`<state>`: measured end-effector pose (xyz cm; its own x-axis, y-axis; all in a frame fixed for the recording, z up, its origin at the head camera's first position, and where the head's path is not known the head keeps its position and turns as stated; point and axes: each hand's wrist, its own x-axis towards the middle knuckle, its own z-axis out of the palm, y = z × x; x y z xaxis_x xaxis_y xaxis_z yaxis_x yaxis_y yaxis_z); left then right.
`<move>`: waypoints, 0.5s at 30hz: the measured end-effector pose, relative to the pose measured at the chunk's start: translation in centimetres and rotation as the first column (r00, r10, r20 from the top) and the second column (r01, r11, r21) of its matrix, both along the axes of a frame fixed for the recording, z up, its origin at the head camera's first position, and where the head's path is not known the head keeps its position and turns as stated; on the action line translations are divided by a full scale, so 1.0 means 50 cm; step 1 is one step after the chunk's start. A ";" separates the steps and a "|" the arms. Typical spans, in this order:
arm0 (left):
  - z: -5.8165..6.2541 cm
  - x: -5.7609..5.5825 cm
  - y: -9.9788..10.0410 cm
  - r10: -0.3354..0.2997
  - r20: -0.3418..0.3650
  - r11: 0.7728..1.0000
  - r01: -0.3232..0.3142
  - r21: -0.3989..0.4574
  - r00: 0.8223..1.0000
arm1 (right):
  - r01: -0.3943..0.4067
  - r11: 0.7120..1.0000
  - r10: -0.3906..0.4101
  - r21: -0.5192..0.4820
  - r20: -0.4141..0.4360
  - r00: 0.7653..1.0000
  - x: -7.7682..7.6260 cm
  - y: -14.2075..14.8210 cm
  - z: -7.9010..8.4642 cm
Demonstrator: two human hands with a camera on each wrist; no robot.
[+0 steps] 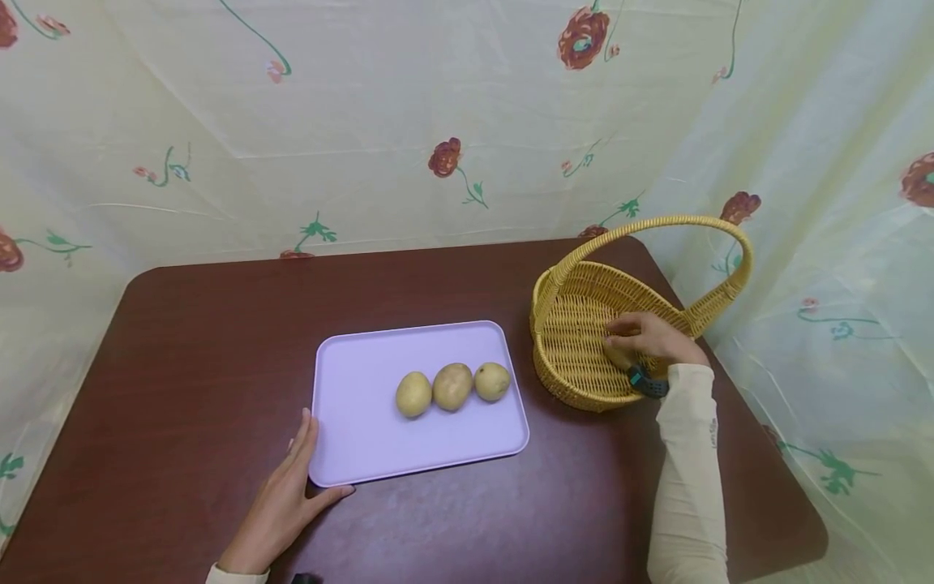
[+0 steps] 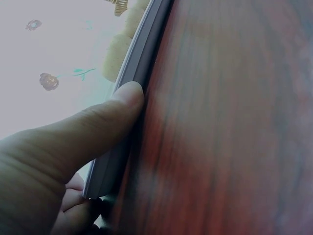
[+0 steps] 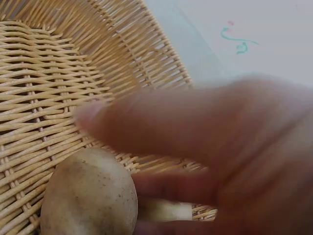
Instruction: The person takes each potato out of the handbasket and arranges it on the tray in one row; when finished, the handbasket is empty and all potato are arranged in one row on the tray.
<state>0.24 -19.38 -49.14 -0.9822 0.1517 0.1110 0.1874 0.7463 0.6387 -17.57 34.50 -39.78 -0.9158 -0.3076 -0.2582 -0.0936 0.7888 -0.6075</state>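
Observation:
My left hand (image 1: pixel 280 495) rests at the near left corner of a lilac tray (image 1: pixel 357 365), fingers along its left side. In the left wrist view the thumb (image 2: pixel 129 95) touches the tray's edge, straight. Three potatoes (image 1: pixel 452 387) lie in a row on the tray's right half. Over on the right, my right hand (image 1: pixel 653 337) reaches into a wicker basket (image 1: pixel 576 324). A potato (image 3: pixel 90 196) lies under it, beside the fingers, with the blurred thumb extended apart from it. Another pale thing is partly hidden behind those fingers.
The basket's tall arched handle (image 1: pixel 671 221) rises over the right arm. Both stand on a dark brown table (image 1: pixel 219 341) with rounded corners. A flowered cloth (image 1: pixel 350 146) hangs behind the table and along its right side.

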 end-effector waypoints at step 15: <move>0.002 -0.003 0.000 0.010 0.017 1.000 -0.009 -0.021 1.000 | 0.005 1.000 -0.005 0.011 -0.049 0.999 -0.001 0.001 0.000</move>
